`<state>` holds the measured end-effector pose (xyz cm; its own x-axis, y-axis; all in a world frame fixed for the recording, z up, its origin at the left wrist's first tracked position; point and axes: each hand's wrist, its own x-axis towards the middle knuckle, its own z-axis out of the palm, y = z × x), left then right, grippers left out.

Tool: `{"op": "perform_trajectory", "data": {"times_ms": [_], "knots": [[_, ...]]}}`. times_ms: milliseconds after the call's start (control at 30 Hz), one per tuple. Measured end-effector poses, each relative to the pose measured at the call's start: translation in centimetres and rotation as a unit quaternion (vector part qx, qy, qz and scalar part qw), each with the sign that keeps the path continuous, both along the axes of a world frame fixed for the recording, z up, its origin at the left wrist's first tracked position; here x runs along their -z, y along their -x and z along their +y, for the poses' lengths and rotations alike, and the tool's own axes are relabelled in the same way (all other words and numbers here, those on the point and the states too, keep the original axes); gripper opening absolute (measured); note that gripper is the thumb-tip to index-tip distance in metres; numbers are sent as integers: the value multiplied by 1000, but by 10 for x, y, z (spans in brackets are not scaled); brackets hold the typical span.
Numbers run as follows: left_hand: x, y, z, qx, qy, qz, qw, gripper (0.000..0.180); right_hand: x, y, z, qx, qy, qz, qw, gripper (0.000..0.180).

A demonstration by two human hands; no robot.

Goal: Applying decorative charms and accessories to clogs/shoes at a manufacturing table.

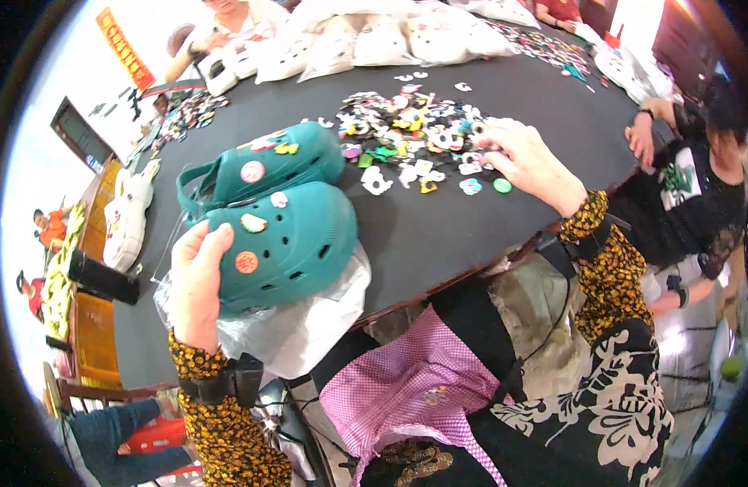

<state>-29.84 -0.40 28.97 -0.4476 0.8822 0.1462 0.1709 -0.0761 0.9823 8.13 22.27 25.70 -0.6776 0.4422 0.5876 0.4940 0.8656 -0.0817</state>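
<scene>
A pair of teal green clogs sits near the left table edge. My left hand [197, 272] grips the nearer clog [313, 235] by its heel side, thumb on top. Shoe charms dot its holed upper, among them an orange round one [246, 261] and a yellow-white one. The farther clog [297, 158] lies against it and bears a pink round charm [252, 171] and colourful ones. At the right side of a heap of loose shoe charms [406, 134], my right hand [524, 158] has its fingers bent in a pinch; what they hold is hidden.
A crumpled clear plastic bag [309, 325] lies under the clogs. White bags [382, 40] line the far side, with more charm heaps [544, 49] at the back right and left. A white clog [129, 215] stands at left. A co-worker [674, 178] sits at right; others sit opposite.
</scene>
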Motion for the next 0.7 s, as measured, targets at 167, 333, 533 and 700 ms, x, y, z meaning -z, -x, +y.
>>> {"op": "perform_trajectory", "data": {"times_ms": [167, 333, 533, 700], "knots": [[13, 19, 17, -8, 13, 88, 996, 19, 10, -37, 3, 35, 57, -3, 998, 14], [-3, 26, 13, 12, 49, 127, 991, 24, 9, -76, 6, 86, 98, 28, 991, 19], [-1, 41, 16, -85, 87, 254, 960, 30, 21, -117, -4, 98, 94, 84, 987, 21], [-17, 77, 6, -101, 97, 64, 988, 39, 38, -133, -1, 123, 192, 133, 964, 25]]}}
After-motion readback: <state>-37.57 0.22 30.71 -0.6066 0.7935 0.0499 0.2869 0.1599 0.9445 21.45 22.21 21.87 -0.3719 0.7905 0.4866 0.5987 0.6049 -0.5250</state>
